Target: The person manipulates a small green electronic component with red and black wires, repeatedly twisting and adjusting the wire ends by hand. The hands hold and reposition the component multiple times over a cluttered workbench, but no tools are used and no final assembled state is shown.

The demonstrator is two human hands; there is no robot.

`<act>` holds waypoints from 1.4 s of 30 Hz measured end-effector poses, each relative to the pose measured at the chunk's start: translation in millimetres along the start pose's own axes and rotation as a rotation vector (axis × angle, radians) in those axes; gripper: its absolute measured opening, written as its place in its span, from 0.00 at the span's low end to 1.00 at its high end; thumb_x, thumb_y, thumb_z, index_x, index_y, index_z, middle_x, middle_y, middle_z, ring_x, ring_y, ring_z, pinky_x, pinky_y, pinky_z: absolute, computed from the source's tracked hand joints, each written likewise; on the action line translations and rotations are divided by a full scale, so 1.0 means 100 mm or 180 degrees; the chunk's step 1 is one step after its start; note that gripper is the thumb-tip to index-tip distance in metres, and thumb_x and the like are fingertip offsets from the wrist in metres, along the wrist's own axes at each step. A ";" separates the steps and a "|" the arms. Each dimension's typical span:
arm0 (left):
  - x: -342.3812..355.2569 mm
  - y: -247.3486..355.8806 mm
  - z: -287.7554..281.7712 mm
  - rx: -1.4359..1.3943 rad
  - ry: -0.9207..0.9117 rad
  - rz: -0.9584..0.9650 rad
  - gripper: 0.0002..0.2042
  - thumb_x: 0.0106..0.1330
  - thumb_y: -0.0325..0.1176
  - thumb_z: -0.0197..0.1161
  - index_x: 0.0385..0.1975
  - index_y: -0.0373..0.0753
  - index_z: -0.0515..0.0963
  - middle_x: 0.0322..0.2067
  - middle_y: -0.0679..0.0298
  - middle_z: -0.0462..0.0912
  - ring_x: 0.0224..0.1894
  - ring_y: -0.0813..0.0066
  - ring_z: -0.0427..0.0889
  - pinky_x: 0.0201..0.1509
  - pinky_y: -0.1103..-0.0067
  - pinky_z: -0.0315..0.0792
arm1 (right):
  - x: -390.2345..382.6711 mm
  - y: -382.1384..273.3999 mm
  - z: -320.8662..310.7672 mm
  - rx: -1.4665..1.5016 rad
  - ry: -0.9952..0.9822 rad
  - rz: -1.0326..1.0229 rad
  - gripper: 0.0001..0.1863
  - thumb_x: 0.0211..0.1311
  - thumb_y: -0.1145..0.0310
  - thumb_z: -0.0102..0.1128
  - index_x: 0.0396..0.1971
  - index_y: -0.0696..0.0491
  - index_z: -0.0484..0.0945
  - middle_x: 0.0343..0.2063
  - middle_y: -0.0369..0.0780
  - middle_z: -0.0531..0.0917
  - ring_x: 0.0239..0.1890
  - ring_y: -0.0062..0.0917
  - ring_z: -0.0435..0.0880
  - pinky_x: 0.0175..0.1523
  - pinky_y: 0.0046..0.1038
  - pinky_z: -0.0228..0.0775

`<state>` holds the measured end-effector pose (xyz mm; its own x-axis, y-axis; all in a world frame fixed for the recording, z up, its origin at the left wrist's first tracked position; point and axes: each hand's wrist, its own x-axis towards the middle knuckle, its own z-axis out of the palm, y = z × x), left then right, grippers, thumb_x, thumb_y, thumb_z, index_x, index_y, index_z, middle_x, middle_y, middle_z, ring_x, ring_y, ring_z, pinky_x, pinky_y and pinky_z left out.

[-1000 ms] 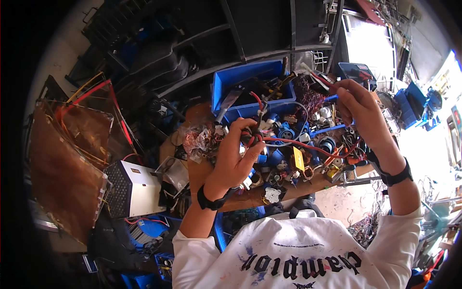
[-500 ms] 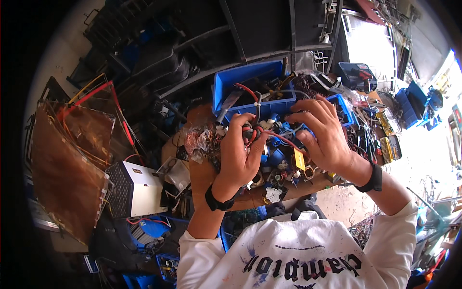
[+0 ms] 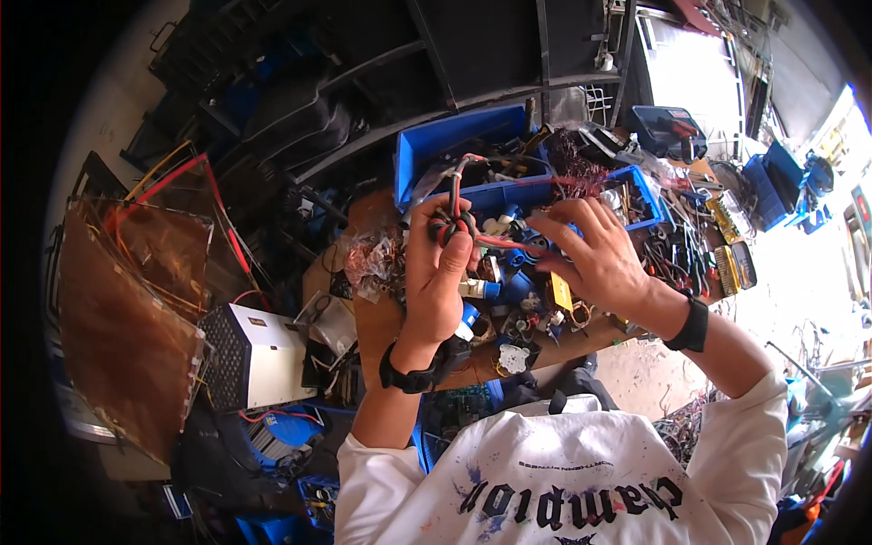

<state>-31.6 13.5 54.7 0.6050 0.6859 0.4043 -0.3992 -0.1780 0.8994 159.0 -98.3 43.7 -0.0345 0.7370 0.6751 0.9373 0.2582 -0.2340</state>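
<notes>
My left hand (image 3: 438,286) is closed round a bundled black-and-red cable (image 3: 451,227), its thumb pressed over the coil. One length of the cable rises from the coil and bends over at the top. A pinkish-red lead, smeared by motion, stretches from the bundle towards my right hand (image 3: 595,254). The right hand's fingers are curved, with a gap between them and the thumb; the lead ends near that gap. Below the hands lie blue plug parts (image 3: 520,287), a yellow tag (image 3: 561,292) and a round white part (image 3: 514,358).
Behind the hands stands a blue bin (image 3: 422,163) full of tools and cables. A smaller blue tray (image 3: 650,193), pliers and a yellow case (image 3: 734,268) lie to the right. Tangled wire in clear plastic (image 3: 368,265) and a white box (image 3: 272,359) are on the left.
The left hand has moved slightly left and turned, its thumb now over the coil. The right hand has shifted a little left. The cable's upper loop and red lead have swung.
</notes>
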 end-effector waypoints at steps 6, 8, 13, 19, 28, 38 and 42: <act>0.06 -0.02 0.10 -0.1148 -0.0356 -0.0113 0.20 0.73 0.41 0.56 0.57 0.37 0.63 0.39 0.65 0.70 0.35 0.78 0.69 0.41 0.79 0.67 | -0.05 0.13 0.26 -0.0035 -0.0185 -0.0190 0.11 0.56 0.66 0.65 0.39 0.49 0.79 0.36 0.36 0.81 0.49 0.31 0.77 0.67 0.47 0.58; 0.09 -0.03 0.13 -0.1139 -0.0357 0.0080 0.21 0.73 0.42 0.57 0.57 0.37 0.63 0.39 0.65 0.70 0.36 0.78 0.69 0.42 0.80 0.66 | -0.07 0.01 0.35 0.0110 -0.0174 -0.0048 0.07 0.59 0.68 0.63 0.36 0.51 0.77 0.36 0.38 0.82 0.48 0.33 0.79 0.68 0.46 0.58; 0.18 -0.08 0.21 -0.0770 -0.0286 0.0437 0.23 0.72 0.42 0.59 0.59 0.38 0.62 0.41 0.64 0.68 0.39 0.77 0.67 0.45 0.79 0.64 | -0.03 -0.09 0.64 0.0946 -0.0257 0.0583 0.08 0.63 0.67 0.60 0.31 0.54 0.72 0.28 0.43 0.79 0.34 0.42 0.79 0.47 0.40 0.70; 0.14 -0.09 0.18 0.0202 -0.0118 0.0359 0.22 0.70 0.31 0.62 0.60 0.38 0.64 0.48 0.65 0.70 0.46 0.80 0.69 0.59 0.79 0.64 | 0.04 0.06 0.59 0.0977 -0.0111 0.0610 0.09 0.64 0.65 0.60 0.36 0.55 0.75 0.28 0.42 0.78 0.36 0.41 0.79 0.46 0.39 0.69; 0.05 0.00 0.22 0.1071 -0.0131 0.0615 0.19 0.70 0.30 0.61 0.58 0.36 0.66 0.42 0.65 0.73 0.41 0.80 0.71 0.47 0.82 0.67 | 0.07 0.10 0.09 0.0991 0.0066 0.0116 0.07 0.58 0.70 0.65 0.36 0.54 0.82 0.31 0.39 0.80 0.37 0.36 0.80 0.45 0.35 0.71; 0.09 -0.01 0.36 0.0613 -0.0256 0.0695 0.21 0.73 0.31 0.56 0.61 0.34 0.60 0.45 0.63 0.71 0.42 0.79 0.71 0.52 0.81 0.69 | 0.05 -0.05 0.05 0.1696 0.0328 0.0716 0.07 0.56 0.77 0.66 0.36 0.58 0.83 0.32 0.42 0.82 0.33 0.35 0.83 0.38 0.31 0.75; 0.10 -0.01 0.35 0.0583 -0.0311 0.0701 0.21 0.73 0.30 0.56 0.61 0.34 0.59 0.46 0.63 0.69 0.42 0.80 0.70 0.51 0.81 0.68 | 0.04 -0.09 0.06 0.1807 0.0311 0.0762 0.06 0.56 0.78 0.66 0.35 0.59 0.83 0.31 0.43 0.82 0.32 0.35 0.84 0.37 0.29 0.75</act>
<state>-0.6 -4.4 63.3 0.5846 0.5470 0.5992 -0.4028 -0.4454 0.7996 148.5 -94.2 43.9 0.2107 0.7619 0.6125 0.5838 0.4045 -0.7040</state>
